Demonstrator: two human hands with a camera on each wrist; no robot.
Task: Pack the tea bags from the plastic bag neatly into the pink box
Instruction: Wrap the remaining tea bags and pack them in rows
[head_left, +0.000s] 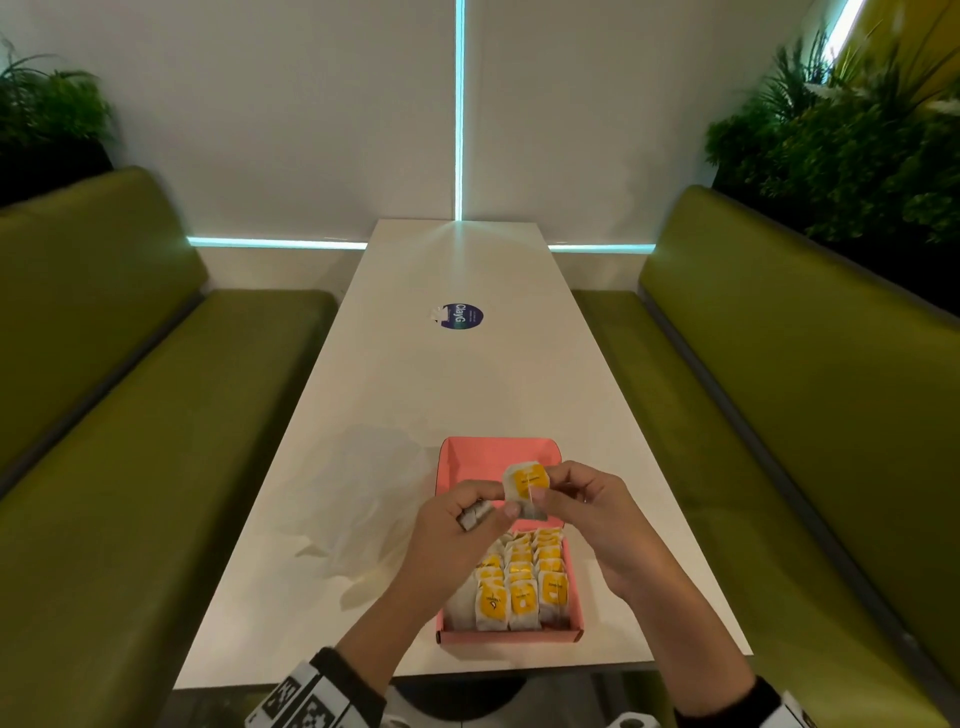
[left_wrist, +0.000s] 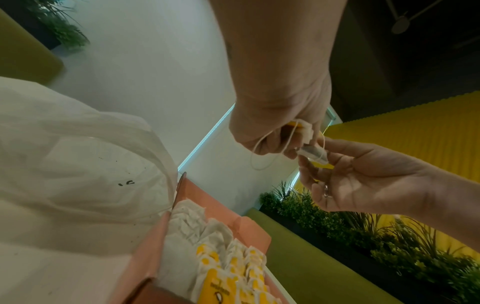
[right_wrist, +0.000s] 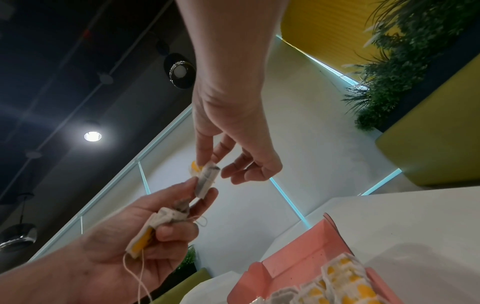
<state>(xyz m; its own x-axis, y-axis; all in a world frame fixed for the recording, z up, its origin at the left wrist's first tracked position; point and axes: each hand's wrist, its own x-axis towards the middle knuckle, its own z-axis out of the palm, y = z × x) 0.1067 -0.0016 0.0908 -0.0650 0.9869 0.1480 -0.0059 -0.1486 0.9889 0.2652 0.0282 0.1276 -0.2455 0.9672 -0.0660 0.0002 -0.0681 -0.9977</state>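
Pink box half-full of tea bags

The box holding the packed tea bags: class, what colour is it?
Pink. The box shows best in the head view, where its bare far end is visible.

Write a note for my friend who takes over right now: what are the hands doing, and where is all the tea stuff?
Right hand and left hand both pinch one tea bag above the pink box.
Left hand also grips another tea bag, its string dangling.
Done: rows of packed tea bags fill the box's near part.
Left: place these two. The plastic bag lies left of the box; its contents can't be seen.
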